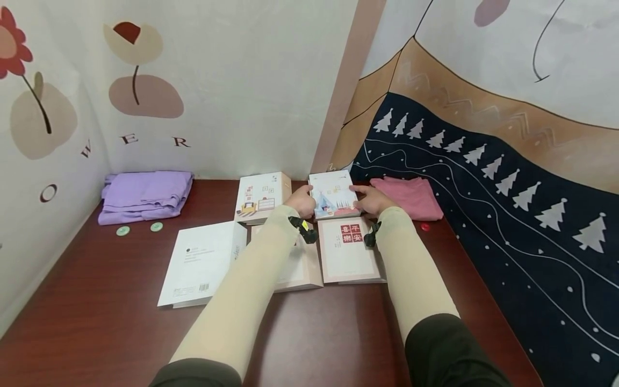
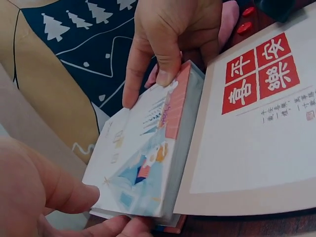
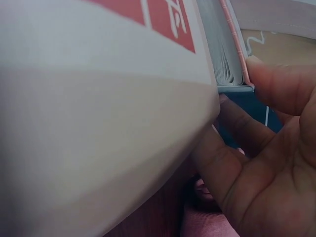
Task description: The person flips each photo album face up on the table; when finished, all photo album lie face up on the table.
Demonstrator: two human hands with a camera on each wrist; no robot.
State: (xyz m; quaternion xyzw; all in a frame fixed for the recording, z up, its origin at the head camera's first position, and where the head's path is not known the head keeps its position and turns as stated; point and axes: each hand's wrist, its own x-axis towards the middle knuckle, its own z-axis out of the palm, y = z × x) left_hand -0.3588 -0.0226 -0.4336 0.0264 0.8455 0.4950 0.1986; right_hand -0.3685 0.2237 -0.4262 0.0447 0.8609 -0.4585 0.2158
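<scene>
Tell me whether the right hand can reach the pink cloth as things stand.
Probably yes: the pink cloth lies close beside the right hand, with nothing visible between them. That hand is gripping the tent-picture book, though, so it would likely have to let go first.

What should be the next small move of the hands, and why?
I would perhaps lower the tent-picture book flat behind the red-stamped book: the left hand and right hand hold its opposite sides, and fingers seem to reach beneath it.
</scene>
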